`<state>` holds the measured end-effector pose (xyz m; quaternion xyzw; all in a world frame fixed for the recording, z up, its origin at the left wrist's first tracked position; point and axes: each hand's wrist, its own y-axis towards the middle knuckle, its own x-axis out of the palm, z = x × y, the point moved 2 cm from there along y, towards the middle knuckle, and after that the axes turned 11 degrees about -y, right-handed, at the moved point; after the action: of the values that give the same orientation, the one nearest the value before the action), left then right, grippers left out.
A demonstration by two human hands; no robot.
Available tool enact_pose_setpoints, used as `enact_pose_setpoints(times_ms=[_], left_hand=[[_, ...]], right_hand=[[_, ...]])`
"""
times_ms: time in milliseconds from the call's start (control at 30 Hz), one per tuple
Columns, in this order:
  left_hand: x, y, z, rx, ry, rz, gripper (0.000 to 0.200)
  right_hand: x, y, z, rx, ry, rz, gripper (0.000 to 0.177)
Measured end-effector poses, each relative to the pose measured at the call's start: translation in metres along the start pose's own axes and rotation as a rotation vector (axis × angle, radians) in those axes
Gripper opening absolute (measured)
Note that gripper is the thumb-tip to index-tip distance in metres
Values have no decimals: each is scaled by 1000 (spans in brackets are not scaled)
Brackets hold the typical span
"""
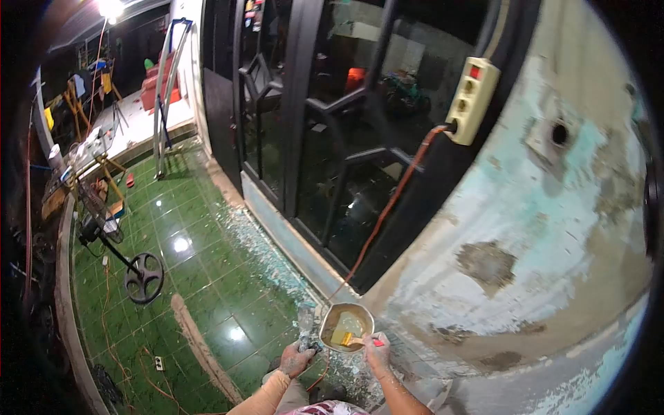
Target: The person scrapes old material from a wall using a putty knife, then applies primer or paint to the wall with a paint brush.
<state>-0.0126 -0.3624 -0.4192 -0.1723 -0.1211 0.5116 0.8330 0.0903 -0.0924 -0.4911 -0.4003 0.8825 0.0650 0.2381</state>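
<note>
My right hand (377, 353) grips the near rim of a small metal bowl (330, 319), held low in front of me. Yellowish liquid sits in the bowl, and a brush (349, 339) with a red-tipped handle rests in it, its handle end by my right fingers. To the left of the bowl, my left hand (296, 358), dusty with paint, is closed around a grey, dust-covered tool (305, 324) that points upward; I cannot tell what kind it is. Both forearms enter from the bottom edge.
On the right, a wall (526, 228) with scraped turquoise paint. A cream power strip (471, 100) hangs on the black door frame (304, 104), its orange cord (387, 207) running down toward the bowl. Paint flakes litter the green tiled floor (207, 277); a floor fan (143, 278) stands at left.
</note>
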Motion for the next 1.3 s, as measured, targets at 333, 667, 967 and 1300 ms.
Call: enact_pose_setpoints(times_ms=[333, 667, 967, 1300], left_hand=[[-145, 97, -160, -180, -150, 143, 22], [-203, 236, -346, -178, 169, 243, 24], [-234, 244, -488, -422, 16, 203, 23], [-209, 238, -476, -620, 320, -37, 27]], right_hand=[[240, -1, 37, 685, 492, -473, 41], [463, 58, 341, 714, 157, -24, 37], [519, 107, 439, 890, -72, 77, 40], [546, 107, 512, 1039, 414, -108, 65]])
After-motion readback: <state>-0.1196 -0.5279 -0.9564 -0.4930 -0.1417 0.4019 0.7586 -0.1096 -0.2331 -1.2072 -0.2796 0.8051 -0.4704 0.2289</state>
